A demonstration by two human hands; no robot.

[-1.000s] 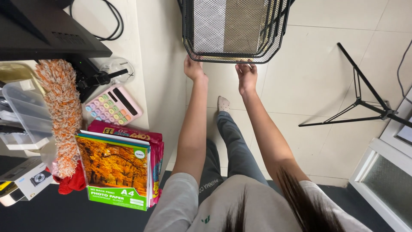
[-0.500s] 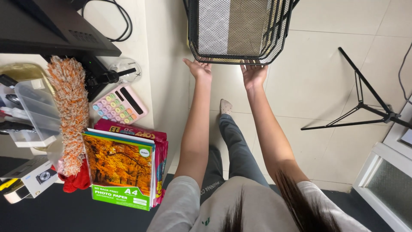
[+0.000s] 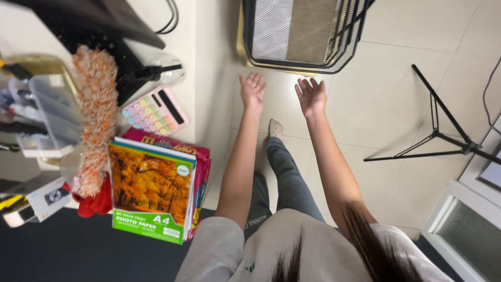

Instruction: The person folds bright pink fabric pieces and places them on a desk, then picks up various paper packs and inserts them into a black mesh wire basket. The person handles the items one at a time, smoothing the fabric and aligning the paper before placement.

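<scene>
Below, hands (image 3: 282, 94) clear basket (image 3: 302, 36).

A black wire-mesh basket (image 3: 302, 34) sits on the pale tiled floor, right at the top of the head view, so its far part is cut off. Its walls are thin dark bars and fine mesh, with rounded corners on the near rim. Light floor and a tan patch show through the mesh. It stands upright, level, just beyond the person's outstretched, empty fingertips, not touching them.

Bare floor (image 3: 323, 130) (below wire basket (image 3: 302, 34))
</scene>
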